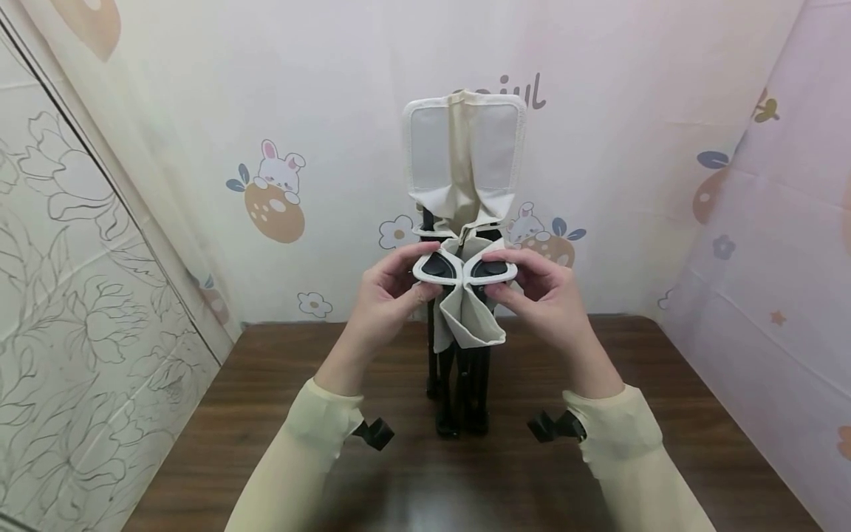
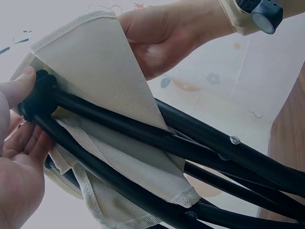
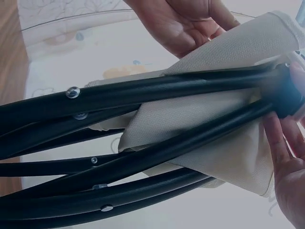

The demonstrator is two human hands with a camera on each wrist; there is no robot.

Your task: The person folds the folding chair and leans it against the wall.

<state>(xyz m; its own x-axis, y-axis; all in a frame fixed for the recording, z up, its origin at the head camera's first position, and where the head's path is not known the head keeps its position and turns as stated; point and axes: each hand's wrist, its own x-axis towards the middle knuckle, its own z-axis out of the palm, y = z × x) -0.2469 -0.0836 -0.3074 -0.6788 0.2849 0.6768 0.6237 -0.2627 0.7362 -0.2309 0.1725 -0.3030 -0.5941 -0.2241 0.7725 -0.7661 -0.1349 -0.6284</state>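
A folded chair with a cream fabric back and black tube legs stands upright on the table in the head view. My left hand pinches the left front seat corner, fingers above and thumb below its black corner cap. On the other side, my right hand pinches the matching corner by its cap. Between them the fabric seat hangs in folds. Both wrist views show black tubes running from the gripped corners, with the cream cloth draped among them.
A dark brown wooden table lies under the chair. Behind it hangs a pale curtain with rabbit prints. More patterned curtain closes in on the left and right. Silver rivets dot the tubes. A black wrist mount sticks out from my left sleeve.
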